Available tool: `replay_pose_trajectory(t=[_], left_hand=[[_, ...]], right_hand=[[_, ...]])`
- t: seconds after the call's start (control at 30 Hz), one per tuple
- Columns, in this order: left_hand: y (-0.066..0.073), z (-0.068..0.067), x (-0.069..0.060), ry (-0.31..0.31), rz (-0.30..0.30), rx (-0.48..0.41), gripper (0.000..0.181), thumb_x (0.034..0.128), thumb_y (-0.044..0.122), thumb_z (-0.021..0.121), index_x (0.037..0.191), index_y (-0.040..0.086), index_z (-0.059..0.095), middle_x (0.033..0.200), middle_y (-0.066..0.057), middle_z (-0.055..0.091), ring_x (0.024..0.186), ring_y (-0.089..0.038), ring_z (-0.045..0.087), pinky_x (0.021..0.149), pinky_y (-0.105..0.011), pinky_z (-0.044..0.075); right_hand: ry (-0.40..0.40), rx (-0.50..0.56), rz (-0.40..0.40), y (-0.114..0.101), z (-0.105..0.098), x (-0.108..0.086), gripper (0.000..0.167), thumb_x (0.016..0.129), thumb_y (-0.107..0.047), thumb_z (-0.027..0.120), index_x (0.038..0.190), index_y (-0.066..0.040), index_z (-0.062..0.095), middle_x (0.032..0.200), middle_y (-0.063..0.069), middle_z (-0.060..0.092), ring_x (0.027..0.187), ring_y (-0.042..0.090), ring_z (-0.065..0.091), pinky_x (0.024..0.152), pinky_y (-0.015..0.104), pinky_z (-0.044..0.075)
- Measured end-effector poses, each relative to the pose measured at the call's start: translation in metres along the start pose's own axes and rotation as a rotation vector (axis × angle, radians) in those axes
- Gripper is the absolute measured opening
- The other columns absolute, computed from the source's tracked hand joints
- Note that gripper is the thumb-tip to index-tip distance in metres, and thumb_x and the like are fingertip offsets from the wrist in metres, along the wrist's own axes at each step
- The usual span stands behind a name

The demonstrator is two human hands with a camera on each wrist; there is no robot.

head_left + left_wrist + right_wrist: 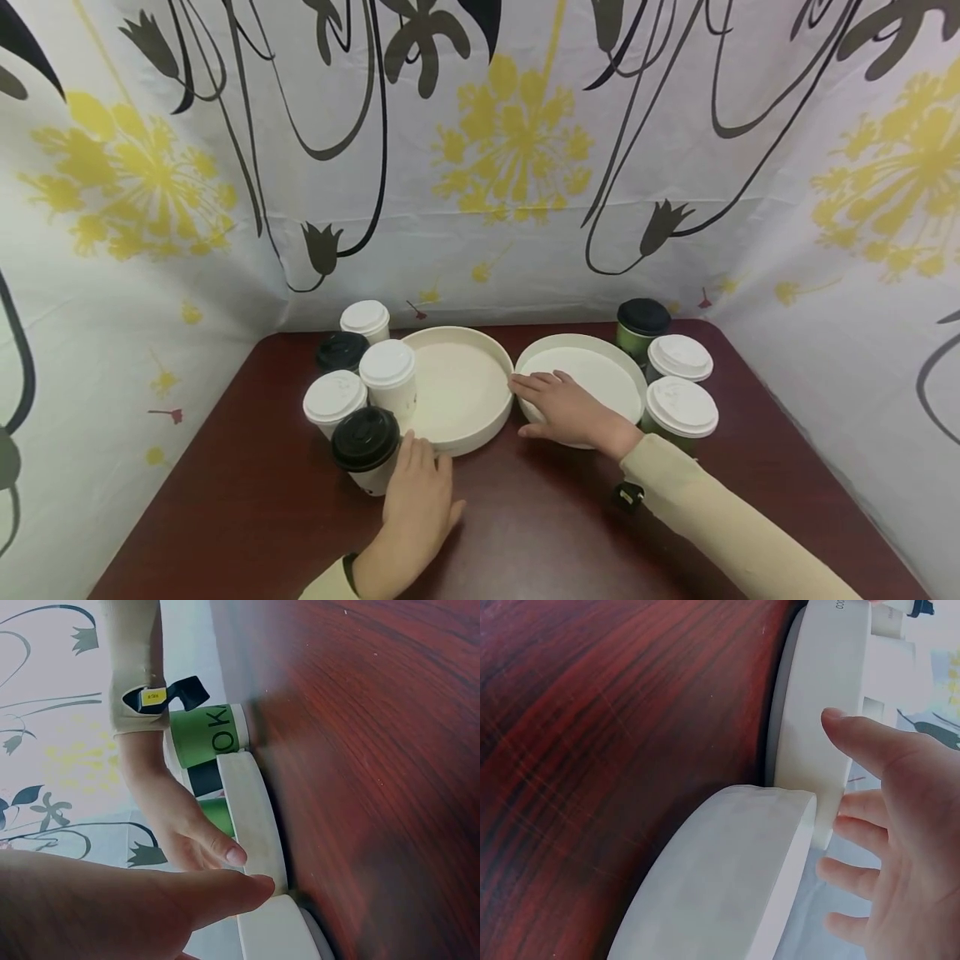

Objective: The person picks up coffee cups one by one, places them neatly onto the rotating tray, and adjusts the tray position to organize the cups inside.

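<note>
Two round trays stand side by side: a cream tray [468, 375] on the left and a whiter, smaller-looking tray [600, 375] on the right. My left hand [418, 500] lies by the cream tray's front left rim, fingers extended, close beside a paper cup with a black lid [367, 446]; whether it touches either, I cannot tell. Over the white tray's left side reaches my right hand [566, 410], its fingers straight and spread near where the rims meet. In the right wrist view these fingers [855, 877] hold nothing. A white-lidded cup [390, 379] stands at the cream tray's left edge.
More lidded cups cluster at left: white-lidded [333, 400], black-lidded [341, 350] and another white-lidded [365, 318]. On the right are a green cup with a black lid [641, 327] and two white-lidded cups [680, 358]. A patterned cloth [480, 250] backs the dark red table [517, 542].
</note>
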State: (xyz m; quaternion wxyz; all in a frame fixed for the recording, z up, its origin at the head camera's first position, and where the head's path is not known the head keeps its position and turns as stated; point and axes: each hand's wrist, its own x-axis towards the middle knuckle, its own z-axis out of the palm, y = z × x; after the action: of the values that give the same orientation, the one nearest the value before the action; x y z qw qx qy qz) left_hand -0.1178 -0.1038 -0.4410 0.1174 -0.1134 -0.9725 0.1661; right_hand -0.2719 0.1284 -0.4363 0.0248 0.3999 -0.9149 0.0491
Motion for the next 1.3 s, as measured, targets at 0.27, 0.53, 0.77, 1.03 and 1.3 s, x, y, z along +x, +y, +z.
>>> replay_pose_trajectory(t=[0.27, 0.53, 0.77, 1.03, 1.3], left_hand=[[-0.003, -0.003, -0.001, 0.026, -0.007, -0.064, 0.064, 0.0752, 0.062, 0.073, 0.102, 0.005, 0.062, 0.109, -0.018, 0.062, 0.117, -0.030, 0.056, 0.120, -0.043, 0.031], [-0.016, -0.018, 0.001, 0.044, -0.016, -0.158, 0.065, 0.0766, 0.056, 0.076, 0.117, 0.006, 0.064, 0.118, -0.017, 0.064, 0.122, -0.033, 0.055, 0.119, -0.047, 0.032], [-0.050, -0.037, 0.008, 0.110, -0.121, -0.237, 0.071, 0.0740, 0.051, 0.081, 0.129, 0.010, 0.061, 0.128, -0.020, 0.060, 0.125, -0.038, 0.052, 0.117, -0.055, 0.031], [-0.083, -0.047, 0.010, 0.067, -0.223, -0.276, 0.079, 0.0706, 0.046, 0.085, 0.134, 0.008, 0.058, 0.133, -0.024, 0.059, 0.122, -0.047, 0.055, 0.107, -0.068, 0.035], [-0.091, -0.048, 0.012, -0.034, -0.229, -0.326, 0.080, 0.0718, 0.045, 0.085, 0.138, 0.011, 0.055, 0.135, -0.027, 0.057, 0.119, -0.050, 0.056, 0.096, -0.069, 0.044]], right_hand=[[-0.018, 0.035, 0.007, -0.001, 0.000, -0.003, 0.078, 0.089, -0.046, 0.069, 0.150, -0.007, 0.041, 0.158, 0.011, 0.040, 0.143, 0.035, 0.042, 0.115, 0.056, 0.034], [-0.003, 0.030, -0.011, -0.001, 0.000, -0.003, 0.076, 0.088, -0.041, 0.071, 0.149, -0.005, 0.043, 0.156, 0.014, 0.043, 0.140, 0.037, 0.044, 0.113, 0.057, 0.036], [0.002, 0.035, -0.009, -0.003, -0.001, -0.002, 0.075, 0.088, -0.041, 0.071, 0.149, -0.005, 0.043, 0.156, 0.013, 0.042, 0.141, 0.036, 0.044, 0.114, 0.056, 0.036], [-0.010, 0.036, -0.008, -0.004, -0.003, -0.003, 0.075, 0.089, -0.042, 0.070, 0.149, -0.006, 0.043, 0.157, 0.013, 0.041, 0.141, 0.036, 0.044, 0.114, 0.056, 0.036], [-0.004, 0.047, -0.008, -0.002, 0.000, -0.003, 0.075, 0.088, -0.040, 0.071, 0.149, -0.006, 0.043, 0.156, 0.013, 0.042, 0.140, 0.036, 0.044, 0.113, 0.057, 0.036]])
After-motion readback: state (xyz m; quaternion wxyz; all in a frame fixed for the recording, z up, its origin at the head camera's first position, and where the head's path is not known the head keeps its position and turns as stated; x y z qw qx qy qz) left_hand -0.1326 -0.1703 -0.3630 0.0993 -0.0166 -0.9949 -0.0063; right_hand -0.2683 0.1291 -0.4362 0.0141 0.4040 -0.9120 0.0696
